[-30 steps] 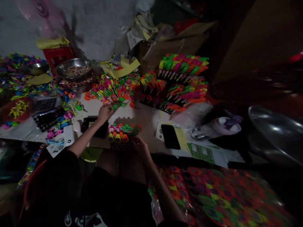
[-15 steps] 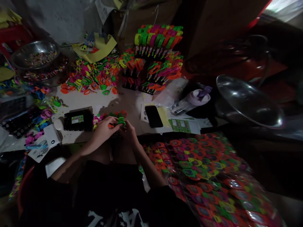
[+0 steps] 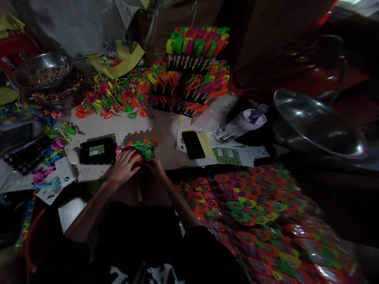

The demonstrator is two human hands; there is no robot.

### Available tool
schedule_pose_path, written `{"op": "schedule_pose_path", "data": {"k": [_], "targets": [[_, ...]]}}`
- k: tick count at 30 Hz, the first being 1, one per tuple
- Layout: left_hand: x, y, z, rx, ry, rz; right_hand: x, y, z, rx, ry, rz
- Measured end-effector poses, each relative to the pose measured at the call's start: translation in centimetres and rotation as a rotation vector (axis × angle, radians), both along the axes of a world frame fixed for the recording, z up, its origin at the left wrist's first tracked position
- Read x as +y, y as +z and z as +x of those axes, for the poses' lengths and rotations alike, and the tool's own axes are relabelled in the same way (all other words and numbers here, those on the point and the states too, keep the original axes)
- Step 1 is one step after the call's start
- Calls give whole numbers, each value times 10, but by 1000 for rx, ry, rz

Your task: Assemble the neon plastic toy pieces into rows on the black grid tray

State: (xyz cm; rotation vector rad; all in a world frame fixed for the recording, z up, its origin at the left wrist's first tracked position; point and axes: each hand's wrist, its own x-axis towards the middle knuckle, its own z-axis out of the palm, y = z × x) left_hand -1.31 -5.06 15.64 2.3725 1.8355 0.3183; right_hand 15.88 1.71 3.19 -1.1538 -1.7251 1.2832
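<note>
- Just left of centre frame, my left hand (image 3: 123, 167) lies palm-down, fingers spread, over the near end of a small rack of bright toy watches (image 3: 139, 149) at the surface's (image 3: 166, 136) front edge.
- My right hand (image 3: 155, 167) touches the rack's right end; whether that grip is pinching or loose I cannot tell.
- I judge the step to be seating watches into this rack.
- Next calls for another piece from the loose pile (image 3: 115, 98) in the upper left of the frame, beyond the black phone (image 3: 97, 150).

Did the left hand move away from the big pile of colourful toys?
Yes. The left hand drew back from the loose toy pile toward the person, onto the toy-filled tray beside the right hand.
</note>
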Motion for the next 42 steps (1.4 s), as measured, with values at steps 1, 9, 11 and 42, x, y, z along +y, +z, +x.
{"op": "schedule_pose_path", "data": {"k": [1, 9, 11, 42], "targets": [[-1, -5, -1, 18, -16, 1, 1, -4, -2, -19, 3, 7], [-7, -15, -4, 17, -31, 12, -1, -11, -4, -35, 50, 213], [-8, -15, -5, 12, -28, 3, -2, -10, -6, -36, 48, 217], [2, -18, 1, -16, -28, 41, -5, 12, -19, -291, 59, 113]]}}
